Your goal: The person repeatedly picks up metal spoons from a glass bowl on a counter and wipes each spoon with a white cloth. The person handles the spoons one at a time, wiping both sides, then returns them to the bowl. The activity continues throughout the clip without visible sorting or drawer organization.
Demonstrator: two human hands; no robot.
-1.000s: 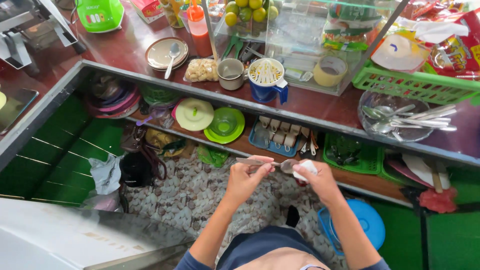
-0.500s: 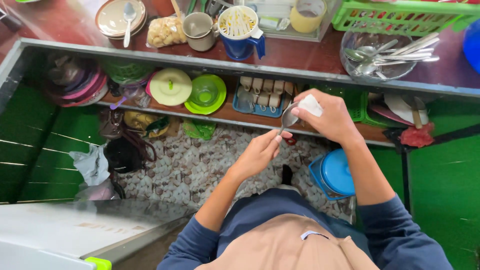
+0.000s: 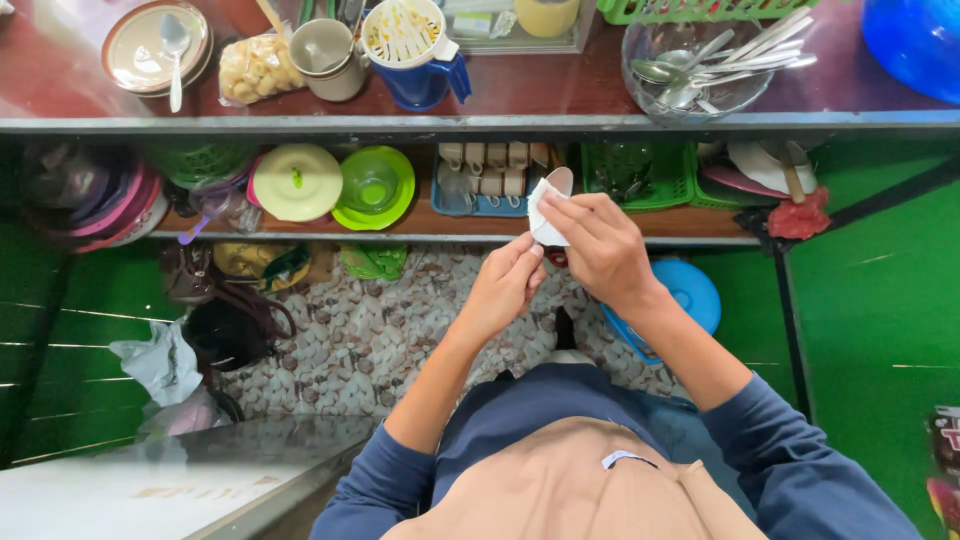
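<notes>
My left hand (image 3: 508, 285) pinches the handle end of a metal spoon (image 3: 559, 181), which stands nearly upright in front of me. My right hand (image 3: 600, 245) presses a white tissue (image 3: 543, 212) around the spoon's bowl; only the bowl's top edge shows above the tissue. Both hands are held over the pebble-pattern floor, just below the lower shelf. On the red counter above sits a clear glass bowl (image 3: 735, 95) with several spoons in it.
The counter also carries a blue juicer jug (image 3: 412, 52), a metal cup (image 3: 322, 45), a plate with a spoon (image 3: 155, 45) and a bag of snacks (image 3: 255, 65). The lower shelf (image 3: 450, 225) holds green plates, lids, baskets and small cups. A blue bucket (image 3: 690, 295) stands near my right leg.
The spoon has turned from lying flat to nearly upright. My hands have risen toward the shelf, and the tissue now wraps the bowl. The camera has tilted down.
</notes>
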